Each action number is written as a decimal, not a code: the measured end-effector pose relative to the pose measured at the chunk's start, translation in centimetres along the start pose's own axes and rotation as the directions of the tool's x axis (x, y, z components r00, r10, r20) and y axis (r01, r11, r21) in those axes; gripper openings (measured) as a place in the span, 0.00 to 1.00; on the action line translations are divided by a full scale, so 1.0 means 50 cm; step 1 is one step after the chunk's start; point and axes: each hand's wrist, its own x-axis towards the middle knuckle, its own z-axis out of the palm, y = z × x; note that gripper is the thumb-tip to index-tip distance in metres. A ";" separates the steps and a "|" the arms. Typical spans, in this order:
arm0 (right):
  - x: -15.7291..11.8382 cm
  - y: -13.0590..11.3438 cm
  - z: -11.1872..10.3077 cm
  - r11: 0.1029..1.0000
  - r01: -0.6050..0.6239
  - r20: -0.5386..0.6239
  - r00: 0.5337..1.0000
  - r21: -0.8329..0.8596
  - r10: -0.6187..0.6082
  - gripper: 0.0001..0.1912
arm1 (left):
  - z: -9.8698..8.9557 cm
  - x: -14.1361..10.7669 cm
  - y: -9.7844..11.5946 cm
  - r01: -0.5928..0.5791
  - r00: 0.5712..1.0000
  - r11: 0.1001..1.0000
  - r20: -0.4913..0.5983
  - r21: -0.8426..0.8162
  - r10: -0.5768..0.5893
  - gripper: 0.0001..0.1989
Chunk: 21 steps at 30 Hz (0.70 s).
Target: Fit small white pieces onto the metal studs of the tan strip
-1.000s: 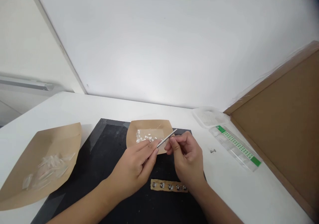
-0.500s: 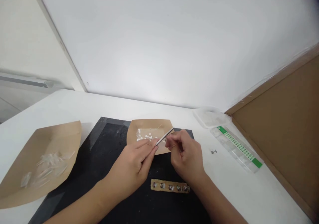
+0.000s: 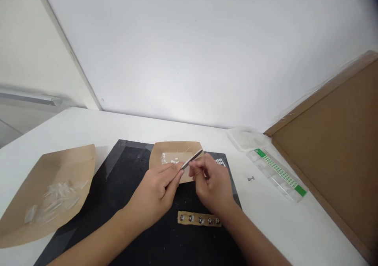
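Your left forearm (image 3: 113, 228) slanted up from the bottom edge, left of centre, while your right forearm (image 3: 251, 234) rose from the lower right. Just below mid-frame, your left hand (image 3: 158, 185) pinched thumb against fingers; your right hand (image 3: 211, 185), close beside it, curled its fingers inward.

A white table (image 3: 280, 218) bears a black mat (image 3: 126, 171); metal bits (image 3: 250, 179); a green-striped packet (image 3: 279, 172); a clear tray (image 3: 246, 140).
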 end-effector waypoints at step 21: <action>-0.007 0.000 0.006 0.995 -0.044 0.020 0.999 0.085 0.042 0.14 | -0.003 0.002 -0.002 0.030 0.998 0.998 0.057 0.048 -0.033 0.15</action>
